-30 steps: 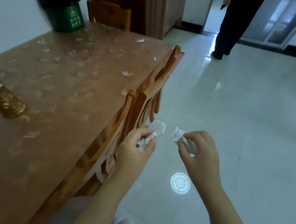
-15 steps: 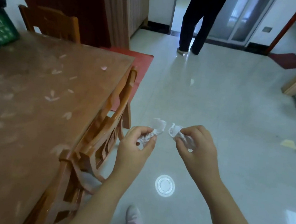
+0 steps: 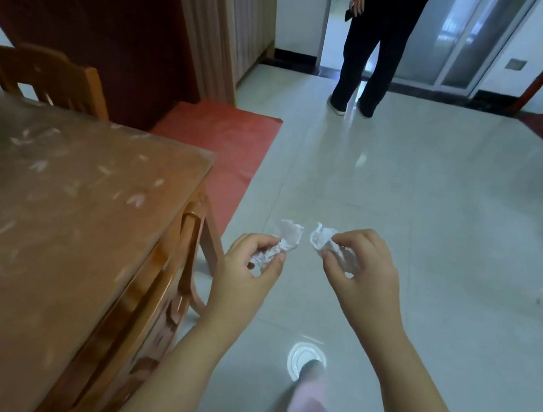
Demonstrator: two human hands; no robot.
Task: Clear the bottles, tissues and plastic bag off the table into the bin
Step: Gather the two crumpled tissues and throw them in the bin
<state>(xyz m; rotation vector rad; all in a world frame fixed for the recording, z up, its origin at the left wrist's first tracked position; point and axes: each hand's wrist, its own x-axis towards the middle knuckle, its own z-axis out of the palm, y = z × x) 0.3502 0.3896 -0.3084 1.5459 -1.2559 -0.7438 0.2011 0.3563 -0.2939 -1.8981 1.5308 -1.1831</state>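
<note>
A: Where are the tissues at this point?

B: Off the surface (image 3: 55,212) altogether. The person holds the left tissue (image 3: 288,239) in the left hand (image 3: 246,282) and the right tissue (image 3: 322,242) in the right hand (image 3: 368,284). Both are out past the surface's right edge, above the tiled floor (image 3: 433,227).

A: And the fingers?

B: The left fingers (image 3: 276,263) pinch the lower end of their crumpled wad. The right fingers (image 3: 353,241) are clamped round theirs. The two wads are near each other but apart.

A: Why carry them that way?

B: Probably one tissue per hand, held out front, ready to drop. No bin is plainly in view, so the carry looks unfinished.

A: Anything in the path?

B: A wooden chair (image 3: 169,261) is tucked against the right edge, just beside the left arm. Another person (image 3: 377,47) stands far ahead, well apart.
</note>
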